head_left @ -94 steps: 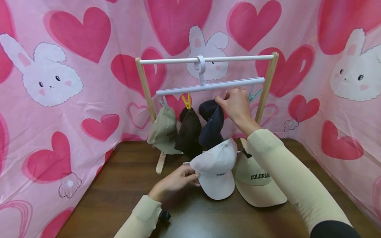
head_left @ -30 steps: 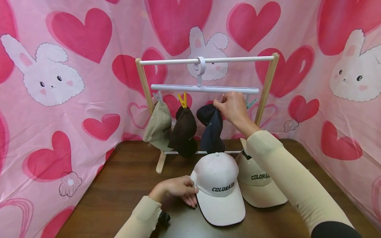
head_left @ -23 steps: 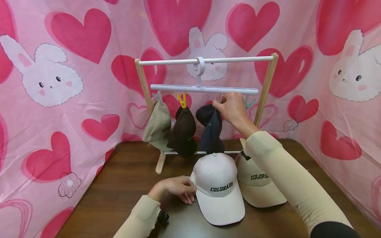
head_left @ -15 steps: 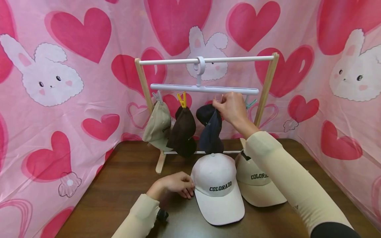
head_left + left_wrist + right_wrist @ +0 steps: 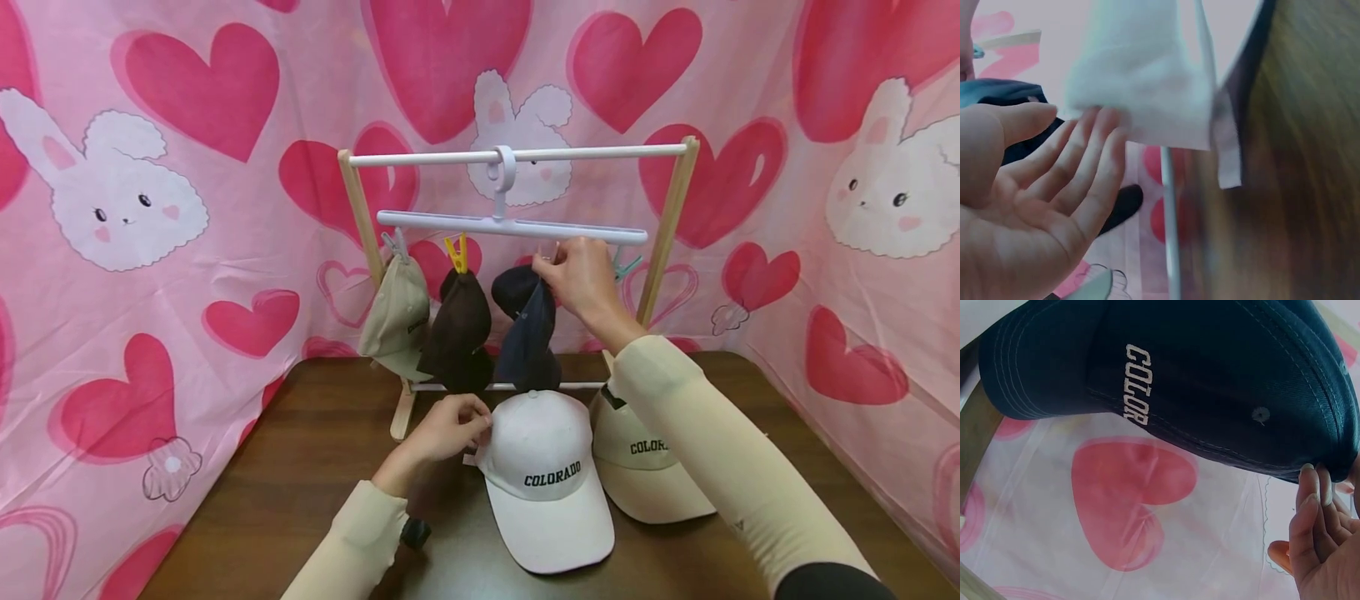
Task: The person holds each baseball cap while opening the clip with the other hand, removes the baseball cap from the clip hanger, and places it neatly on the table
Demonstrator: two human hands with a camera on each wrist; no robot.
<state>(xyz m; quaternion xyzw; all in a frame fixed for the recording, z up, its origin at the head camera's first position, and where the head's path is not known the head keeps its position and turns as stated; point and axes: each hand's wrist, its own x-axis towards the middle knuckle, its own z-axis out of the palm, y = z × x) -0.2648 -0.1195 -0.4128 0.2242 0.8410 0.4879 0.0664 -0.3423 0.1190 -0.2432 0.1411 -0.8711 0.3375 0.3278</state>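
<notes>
Left hand (image 5: 447,429) had risen, its grip loosely spread beside the white cap (image 5: 534,442); right hand (image 5: 585,275) pinched the navy cap (image 5: 528,325), whose lettering (image 5: 1137,384) only the right wrist view showed.

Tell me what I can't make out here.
Head view: last letters on the beige cap on the table, behind the right sleeve.
Left wrist view: the rest of the white cap, cut off by the top edge.
Right wrist view: what the orange thing is, partly behind the right hand.

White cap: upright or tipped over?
Upright: in the head view the white cap sits crown up on the table, brim toward the camera, COLORADO reading right way up.
</notes>
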